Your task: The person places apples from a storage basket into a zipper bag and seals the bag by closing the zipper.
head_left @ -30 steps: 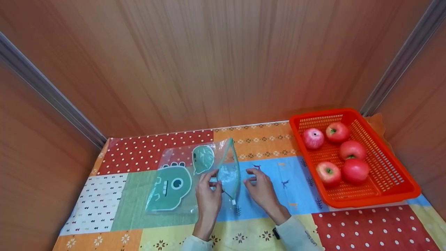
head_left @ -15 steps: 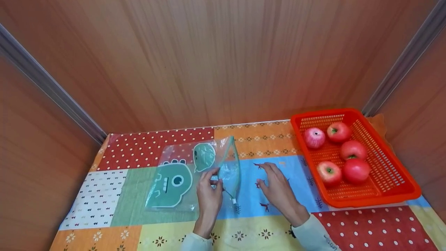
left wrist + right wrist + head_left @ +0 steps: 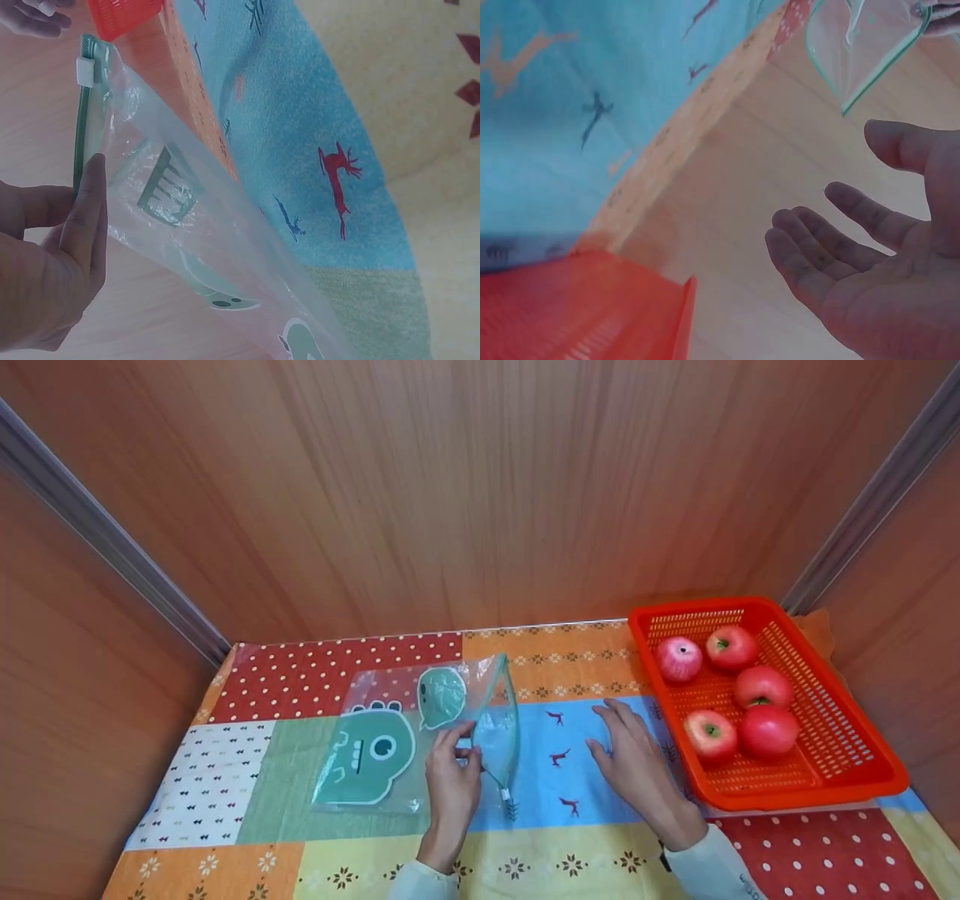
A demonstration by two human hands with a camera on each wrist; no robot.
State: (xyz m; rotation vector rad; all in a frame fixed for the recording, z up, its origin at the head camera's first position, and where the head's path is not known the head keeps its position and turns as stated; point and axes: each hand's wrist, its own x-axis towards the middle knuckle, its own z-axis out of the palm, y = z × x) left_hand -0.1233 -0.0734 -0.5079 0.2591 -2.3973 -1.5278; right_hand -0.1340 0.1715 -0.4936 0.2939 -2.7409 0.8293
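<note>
A clear zip bag with green dinosaur prints lies on the patchwork cloth, its green-edged mouth spread apart and facing right. My left hand pinches the near lip of that mouth between thumb and fingers. In the left wrist view the white slider sits at the end of the bag's green zip, beyond the left fingertips. My right hand is over the blue patch, fingers spread and holding nothing, between the bag and a red basket. The right wrist view shows its thumb and fingers apart.
Inside the basket are several red apples and a pinkish striped round fruit. Wooden panels stand behind the table and at both sides. The patchwork tablecloth covers the table in front.
My right hand has moved away from the bag's mouth to the right, toward the basket, and its fingers have spread. The left hand keeps its pinch on the bag, which stays in place.
</note>
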